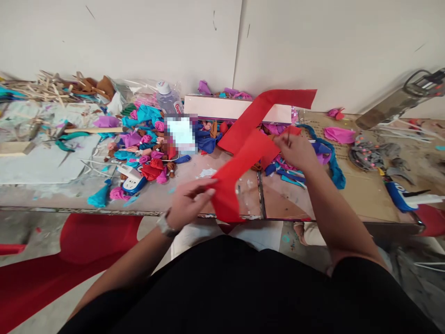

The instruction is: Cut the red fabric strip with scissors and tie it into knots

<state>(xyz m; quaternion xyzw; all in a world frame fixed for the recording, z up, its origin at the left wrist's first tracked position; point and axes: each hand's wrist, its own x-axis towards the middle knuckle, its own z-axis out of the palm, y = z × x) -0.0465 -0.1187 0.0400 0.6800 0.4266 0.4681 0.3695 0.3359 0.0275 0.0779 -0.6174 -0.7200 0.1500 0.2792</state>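
Observation:
A long red paper strip (245,148) runs from the table's near edge up toward the wall, bent partway along. My left hand (189,199) pinches its lower end just above the table edge. My right hand (295,149) is closed on the strip's middle, where it folds, above a heap of blue and pink scraps. The strip's far end (292,98) hangs in the air in front of a long white box (222,107).
A worn table (167,192) carries a pile of small coloured paper flowers (149,153), a clear bottle (168,99), wooden sticks (48,86) at far left, teal pliers (67,141), a glue gun (399,102) at right. A red chair (90,241) stands lower left.

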